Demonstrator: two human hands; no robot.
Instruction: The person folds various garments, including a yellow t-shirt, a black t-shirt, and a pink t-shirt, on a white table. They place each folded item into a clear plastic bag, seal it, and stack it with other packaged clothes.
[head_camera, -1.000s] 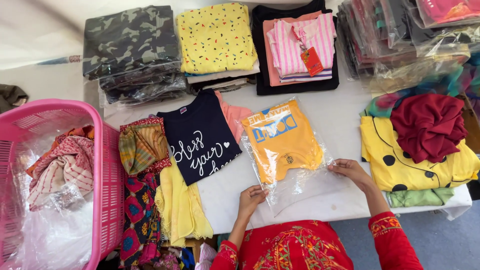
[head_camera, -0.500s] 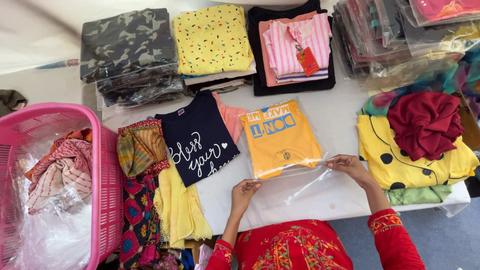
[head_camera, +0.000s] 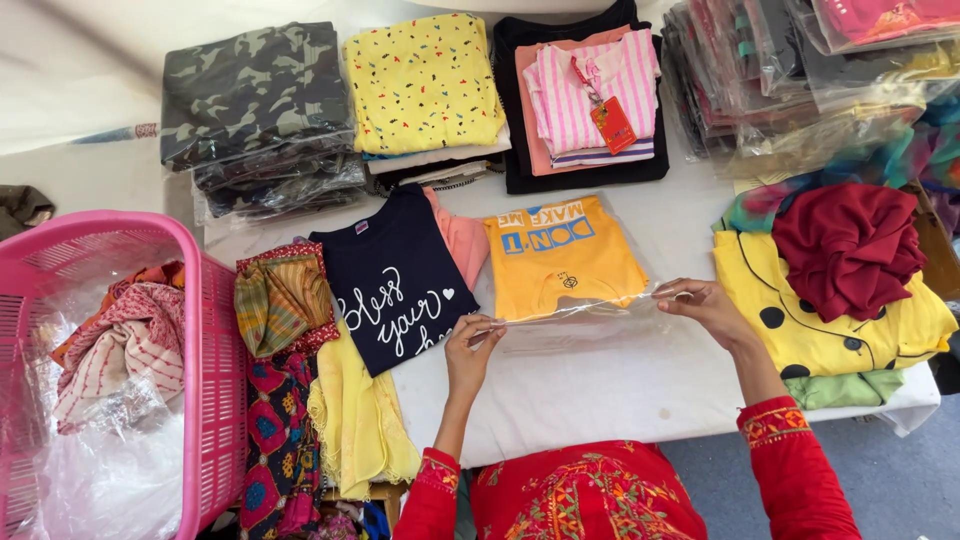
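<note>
White cloth covers the table, which bears everything here. A pink basket stands at its left edge, holding crumpled clothes and loose plastic. Along the far side lie folded stacks: a camouflage pile, a yellow speckled pile, a pink striped shirt with a red tag on a black garment, and a heap of bagged clothes at the right. Nearer the right edge a dark red garment sits on a yellow spotted one. A navy shirt with white lettering lies left of centre, over a yellow cloth hanging off the near edge.

The orange shirt lies flat in the middle of the table, inside a clear bag. Half a second ago the bag's open end lay looser and lower toward the person; now its mouth is drawn taut in a straight line just below the shirt's hem. I judge that the shirt is fully seated and the flap is being folded or sealed.

The left hand pinches the bag's left corner, fingers closed on the plastic. The right hand pinches the right corner likewise, thumb and fingers pressed together on the film.
</note>
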